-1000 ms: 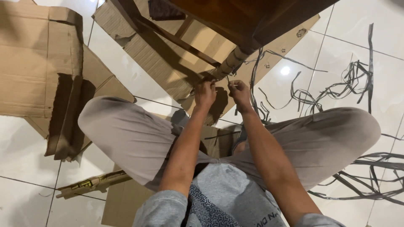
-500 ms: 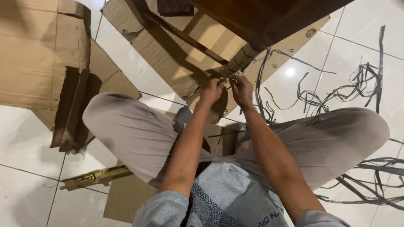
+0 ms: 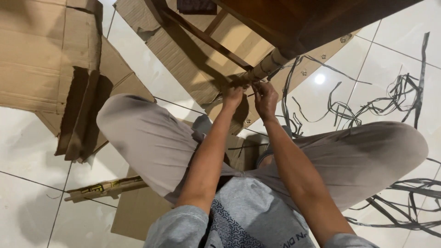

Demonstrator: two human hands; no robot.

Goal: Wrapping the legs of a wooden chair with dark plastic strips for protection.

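White tile floor; two hands: left hand [image 3: 233, 97], right hand [image 3: 265, 98] pinch wrapping on one paper-wrapped table leg [image 3: 265, 68].

A home's tiled floor [image 3: 27, 151] (cardboard [image 3: 32, 59] scattered about).

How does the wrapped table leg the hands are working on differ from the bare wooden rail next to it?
The wrapped leg is covered in pale brown cardboard; the bare rail shows dark, polished wood. The leg looks thick and round, the rail thin and flat-edged. The left hand and right hand meet at the leg's lower end, while nothing touches the rail. Both belong to the same dark wooden furniture and slant over the cardboard sheet.
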